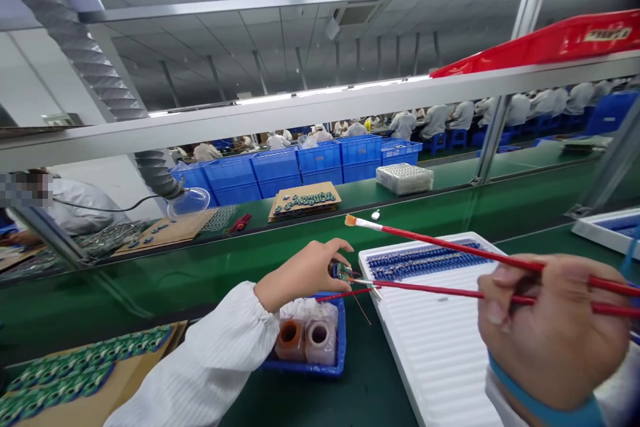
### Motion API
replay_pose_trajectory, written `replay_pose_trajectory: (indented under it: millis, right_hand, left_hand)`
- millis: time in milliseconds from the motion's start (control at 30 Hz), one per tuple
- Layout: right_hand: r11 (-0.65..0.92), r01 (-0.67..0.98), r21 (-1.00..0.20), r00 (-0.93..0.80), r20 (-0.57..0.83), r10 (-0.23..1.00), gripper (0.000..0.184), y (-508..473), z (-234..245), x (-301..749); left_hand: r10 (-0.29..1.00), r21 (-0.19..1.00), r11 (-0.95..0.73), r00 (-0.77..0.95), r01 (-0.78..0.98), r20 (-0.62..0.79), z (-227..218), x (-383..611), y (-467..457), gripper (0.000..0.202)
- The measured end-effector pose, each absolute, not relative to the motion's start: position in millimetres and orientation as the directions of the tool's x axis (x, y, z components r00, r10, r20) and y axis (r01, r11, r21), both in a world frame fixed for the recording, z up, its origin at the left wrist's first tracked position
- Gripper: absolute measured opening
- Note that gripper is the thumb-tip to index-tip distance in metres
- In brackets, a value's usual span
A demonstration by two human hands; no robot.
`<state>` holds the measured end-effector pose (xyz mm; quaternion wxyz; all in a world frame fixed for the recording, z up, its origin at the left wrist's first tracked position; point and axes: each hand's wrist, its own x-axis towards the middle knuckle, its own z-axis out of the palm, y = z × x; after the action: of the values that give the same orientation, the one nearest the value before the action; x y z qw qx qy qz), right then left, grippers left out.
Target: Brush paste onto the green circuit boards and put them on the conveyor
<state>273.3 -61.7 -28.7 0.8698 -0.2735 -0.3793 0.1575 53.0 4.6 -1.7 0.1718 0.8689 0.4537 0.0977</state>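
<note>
My left hand (313, 270) is closed on a small green circuit board (343, 271), pinching it above the blue bin's back edge. In my right hand (555, 327) are two red-handled paintbrushes. The upper brush (440, 240) points up and left with its orange-tan bristles in the air. The lower brush (425, 289) reaches to the circuit board, its tip at the board; whether it touches is too small to tell. Beneath my left hand, a blue bin (342, 347) holds an orange-stained bottle (290, 340), a clear pinkish bottle (321, 342) and white wadding (305, 309).
A white ribbed tray (430, 353) with rows of blue parts (425, 261) lies at right. Green boards (75, 363) sit on cardboard at lower left. A ledge ahead carries more boards (307, 200) and a clear tray (404, 178). A co-worker (83, 203) sits at far left.
</note>
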Motion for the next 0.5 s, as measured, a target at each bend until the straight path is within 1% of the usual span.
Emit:
replay_pose_trajectory:
  millis: [133, 200, 367, 500]
  right_hand:
    - [0.807, -0.12, -0.578, 0.58, 0.619, 0.53, 0.019, -53, -30, 282]
    - [0.813, -0.121, -0.57, 0.57, 0.63, 0.526, 0.018, -49, -31, 285]
    - [0.85, -0.078, -0.52, 0.598, 0.658, 0.458, 0.013, -41, -27, 287]
    - [0.85, -0.046, -0.525, 0.644, 0.634, 0.427, 0.012, -40, -22, 283]
  left_hand:
    - [0.79, 0.467, -0.547, 0.613, 0.695, 0.015, 0, 63, 2, 0.055]
    - [0.774, 0.482, -0.559, 0.633, 0.674, 0.013, 1, 67, 1, 0.056]
    - [0.748, 0.457, -0.588, 0.663, 0.668, -0.008, 4, 72, -1, 0.059]
    - [0.752, 0.413, -0.593, 0.659, 0.691, -0.022, 3, 76, -1, 0.064]
